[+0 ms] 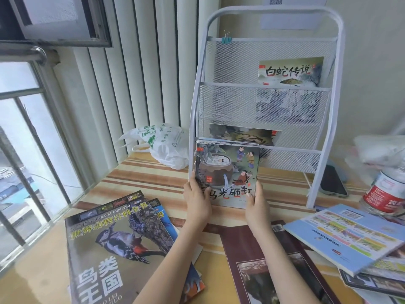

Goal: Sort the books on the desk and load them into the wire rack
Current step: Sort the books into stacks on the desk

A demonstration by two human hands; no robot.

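Bird encyclopedia (114, 255) is running off the near edge and covering most of a blue book (163, 212). Rack mesh (230, 106) is veiling the lower half of the white-snake book (290, 71). Far-right bag (381, 150) is showing blurred.

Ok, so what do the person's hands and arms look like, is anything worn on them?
Both are bare. The left hand and right hand show no gloves, rings or watch, and both forearms are uncovered down to the bottom edge of the view, with no sleeve or cuff showing. The one clearly visible fingernail, on the right thumb, looks short and unpainted. No bracelets, bands or markings can be seen on either wrist.
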